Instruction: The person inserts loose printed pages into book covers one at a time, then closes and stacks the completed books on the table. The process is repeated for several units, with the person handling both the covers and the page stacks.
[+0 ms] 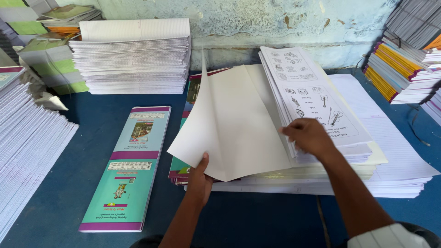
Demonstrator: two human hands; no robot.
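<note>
Cover strip [126,167] left of printed-sheet pile [317,105] — paper stack [133,59] behind strip, against wall [257,23].

Both forearms are bare from wrist to elbow, with no watch, ring or glove on the left hand [200,177] or right hand [310,137]. A white, faintly striped sleeve [386,236] (rolled or short) covers the right upper arm.

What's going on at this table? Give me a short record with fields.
Place: blue cloth-covered table
Left hand: pinches the lower edge of a blank cream paper sheet, lifted and curling
Right hand: grip on the edge of a stack of printed white worksheets
Beside: teal and purple booklet cover, lying flat
Behind: tall white paper stack
</note>
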